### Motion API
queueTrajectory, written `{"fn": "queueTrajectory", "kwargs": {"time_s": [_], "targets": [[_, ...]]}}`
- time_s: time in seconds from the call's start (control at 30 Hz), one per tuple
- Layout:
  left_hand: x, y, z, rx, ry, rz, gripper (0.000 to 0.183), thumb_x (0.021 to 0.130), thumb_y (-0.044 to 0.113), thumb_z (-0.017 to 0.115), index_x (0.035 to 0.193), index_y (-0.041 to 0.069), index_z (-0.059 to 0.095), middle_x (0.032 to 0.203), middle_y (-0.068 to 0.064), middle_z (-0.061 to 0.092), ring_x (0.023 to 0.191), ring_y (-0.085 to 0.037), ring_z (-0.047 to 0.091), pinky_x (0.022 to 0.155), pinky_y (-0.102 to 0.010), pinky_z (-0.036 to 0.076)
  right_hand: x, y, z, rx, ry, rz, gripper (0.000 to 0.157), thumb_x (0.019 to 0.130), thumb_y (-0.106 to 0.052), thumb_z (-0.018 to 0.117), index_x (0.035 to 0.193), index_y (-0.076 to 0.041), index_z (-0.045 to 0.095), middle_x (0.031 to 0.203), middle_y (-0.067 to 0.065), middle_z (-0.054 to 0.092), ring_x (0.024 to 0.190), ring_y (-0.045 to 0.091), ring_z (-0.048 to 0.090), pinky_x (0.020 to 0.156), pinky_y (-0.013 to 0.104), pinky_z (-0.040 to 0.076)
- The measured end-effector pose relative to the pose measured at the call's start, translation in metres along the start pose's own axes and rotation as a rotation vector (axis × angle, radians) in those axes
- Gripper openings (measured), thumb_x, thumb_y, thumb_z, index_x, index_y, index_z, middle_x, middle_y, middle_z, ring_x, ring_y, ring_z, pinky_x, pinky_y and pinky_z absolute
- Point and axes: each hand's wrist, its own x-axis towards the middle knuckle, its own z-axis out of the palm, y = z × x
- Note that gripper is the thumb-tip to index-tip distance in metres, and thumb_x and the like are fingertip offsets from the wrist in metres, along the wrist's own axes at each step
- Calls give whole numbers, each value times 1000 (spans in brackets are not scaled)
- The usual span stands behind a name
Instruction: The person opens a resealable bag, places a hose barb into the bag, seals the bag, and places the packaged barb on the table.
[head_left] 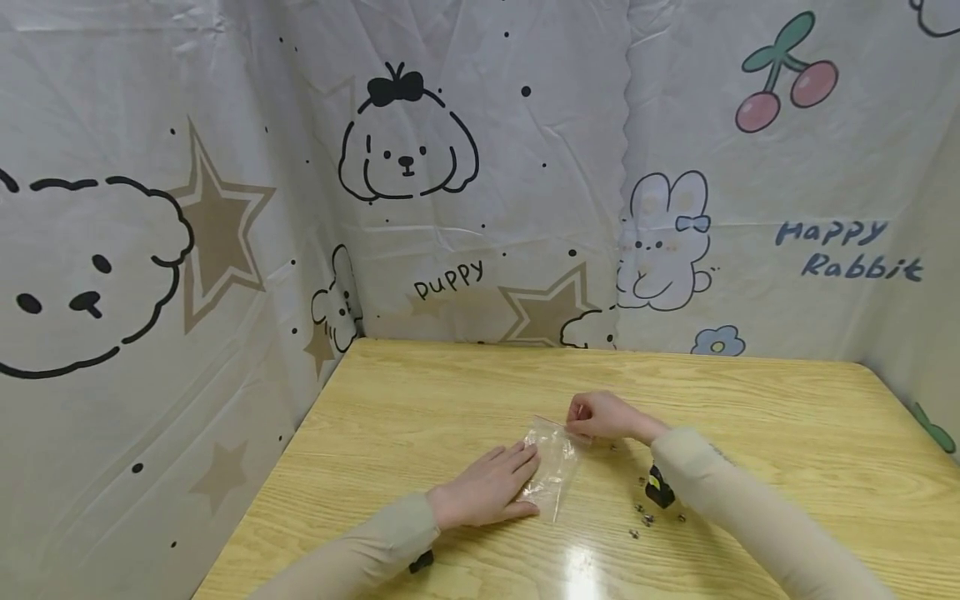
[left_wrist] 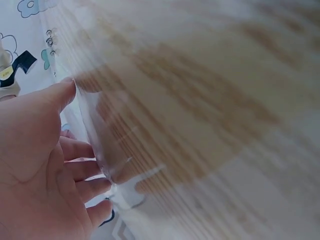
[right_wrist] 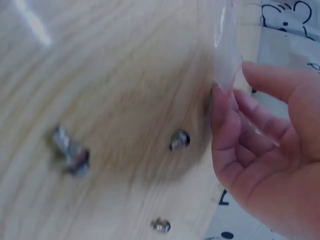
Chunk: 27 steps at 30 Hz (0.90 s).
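A clear zip bag (head_left: 555,479) lies on the table between the two hands, its top edge turned toward the right. My left hand (head_left: 489,490) rests on the bag's left side with fingers extended; in the left wrist view its fingertips (left_wrist: 101,186) touch the film. At the upper right corner, my right hand (head_left: 606,415) pinches the bag's edge between thumb and curled fingers. The right wrist view shows the film (right_wrist: 224,45) rising from that pinch. Small shiny metal pieces, like short bolts (right_wrist: 72,152), lie on the table near the right hand.
Several more metal pieces (head_left: 645,518) are scattered below the right forearm. The black strap with a yellow mark (head_left: 658,487) shows at the right sleeve, and a black piece (head_left: 422,561) at the left sleeve. Patterned cloth (head_left: 450,225) hangs behind the wooden table (head_left: 420,392).
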Motion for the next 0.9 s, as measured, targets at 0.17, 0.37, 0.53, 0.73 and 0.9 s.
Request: {"fn": "queueTrajectory", "kwargs": {"time_s": [0.17, 0.37, 0.53, 0.73, 0.9], "targets": [[2, -2, 0, 17, 5, 1, 74, 101, 60, 37, 155, 9, 33, 162, -9, 31, 151, -23, 30, 123, -41, 31, 1, -2, 4, 10, 15, 8, 8, 90, -12, 69, 90, -5, 69, 77, 3, 70, 65, 5, 57, 62, 19, 49], [3, -3, -2, 8, 18, -46, 69, 104, 55, 34, 153, 7, 35, 161, -8, 34, 150, -23, 32, 123, -40, 31, -9, -11, 4, 49, 22, 36, 7, 86, -9, 72, 87, -2, 71, 76, 5, 71, 63, 6, 59, 59, 19, 51], [4, -5, -4, 47, 38, -30, 69, 103, 53, 39, 151, 3, 38, 159, -12, 37, 148, -26, 36, 121, -37, 35, -16, -22, 4, 89, 27, 86, 10, 83, -10, 75, 86, -3, 69, 77, 5, 70, 65, 9, 60, 58, 20, 52], [5, -8, -6, 56, 43, 26, 70, 102, 52, 45, 150, 2, 39, 158, -14, 39, 147, -28, 38, 120, -35, 35, -17, -29, 10, 54, 58, 117, 11, 89, -14, 71, 90, -4, 66, 80, 4, 67, 68, 9, 56, 60, 21, 48], [6, -11, -8, -9, 29, 32, 66, 102, 45, 49, 151, 2, 37, 159, -13, 37, 148, -28, 36, 120, -36, 36, -20, -31, 15, 102, 62, 161, 9, 87, -6, 71, 91, 0, 66, 82, 7, 67, 69, 11, 58, 60, 22, 52]]}}
